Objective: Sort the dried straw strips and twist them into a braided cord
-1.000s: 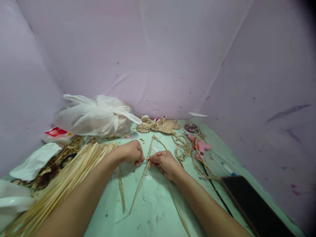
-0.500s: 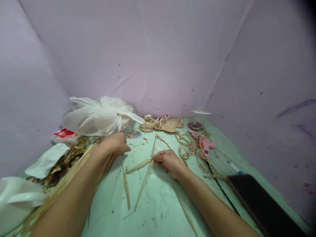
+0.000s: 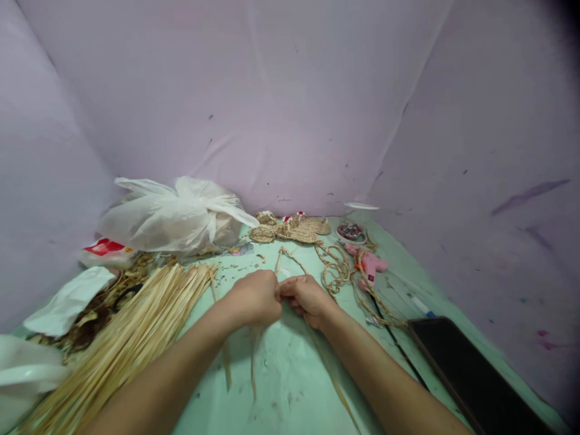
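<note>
My left hand [image 3: 257, 297] and my right hand [image 3: 306, 297] meet over the middle of the green table, fingers closed on the working end of a braided straw cord [image 3: 293, 258]. The grip itself is hidden behind my left hand's knuckles. Beyond my hands the cord runs up in a narrow loop, and more of it lies coiled [image 3: 335, 266] to the right. Loose straw strands hang below my hands; one long strand [image 3: 333, 377] trails under my right forearm. Left of my left hand lies a bundle of pale dry straw strips [image 3: 149, 314].
At the back are a knotted white plastic bag [image 3: 181, 217] and woven straw pieces [image 3: 292, 229] with red bits. A pink glue gun [image 3: 371, 266], a round container [image 3: 351, 232] and a black phone [image 3: 471, 374] lie right. A white jug [image 3: 27, 374] and white paper [image 3: 67, 302] are left.
My left hand has come right from the straw bundle to join my right hand at the cord's end. My right hand has stayed there. The view has shifted slightly.
</note>
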Demonstrator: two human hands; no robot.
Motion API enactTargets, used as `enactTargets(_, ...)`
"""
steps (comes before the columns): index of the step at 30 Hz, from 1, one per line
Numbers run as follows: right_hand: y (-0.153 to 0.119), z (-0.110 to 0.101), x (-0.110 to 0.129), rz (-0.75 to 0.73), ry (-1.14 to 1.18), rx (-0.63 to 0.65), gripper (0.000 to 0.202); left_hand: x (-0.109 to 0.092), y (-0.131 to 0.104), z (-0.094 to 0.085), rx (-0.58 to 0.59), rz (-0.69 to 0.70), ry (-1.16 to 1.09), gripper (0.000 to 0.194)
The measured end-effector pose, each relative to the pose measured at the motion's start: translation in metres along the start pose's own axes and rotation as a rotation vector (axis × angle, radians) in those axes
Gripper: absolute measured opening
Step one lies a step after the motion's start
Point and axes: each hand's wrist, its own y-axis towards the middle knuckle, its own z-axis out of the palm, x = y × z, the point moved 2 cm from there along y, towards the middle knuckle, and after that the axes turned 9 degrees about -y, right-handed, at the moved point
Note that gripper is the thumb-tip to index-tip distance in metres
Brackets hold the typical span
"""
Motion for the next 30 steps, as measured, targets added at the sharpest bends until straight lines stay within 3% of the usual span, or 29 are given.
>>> enactTargets(3,0.0,0.001,-0.001,0.011,0.029,-0.034,0.009,-0.014,-0.005,0.015,-0.1,0.038,0.155,0.014)
enactTargets(6,0.002,0.002,-0.003,0.02,0.029,-0.035,0.008,-0.016,-0.005,0.015,-0.082,0.066,0.163,0.012)
enactTargets(9,0.003,0.001,-0.003,0.018,0.044,-0.001,0.008,-0.005,-0.001,-0.003,-0.06,0.025,-0.064,0.014)
enactTargets(12,0.002,0.001,-0.001,0.0,0.078,0.052,0.007,0.01,0.008,-0.019,-0.151,-0.111,-0.35,0.017)
enactTargets(14,0.001,0.0,0.0,-0.004,0.082,0.085,0.008,0.016,0.015,-0.016,-0.059,-0.202,-0.574,0.012)
enactTargets(17,0.001,0.0,0.001,-0.045,0.07,0.137,0.011,0.018,0.025,0.003,0.204,-0.238,-0.894,0.01)
enactTargets(20,0.002,-0.005,0.0,-0.082,0.005,0.178,0.006,0.021,0.03,0.018,0.289,-0.252,-1.04,0.015)
enactTargets(24,0.005,-0.014,-0.003,-0.169,-0.334,0.145,0.005,0.023,0.028,0.027,0.193,-0.226,-0.956,0.017)
enactTargets(27,0.002,-0.015,-0.001,-0.329,-0.726,0.006,0.01,0.021,0.027,0.03,0.028,-0.26,-0.752,0.019)
enactTargets(30,-0.008,-0.01,0.004,-0.448,-1.061,-0.153,0.016,0.018,0.029,0.032,-0.057,-0.288,-0.57,0.016)
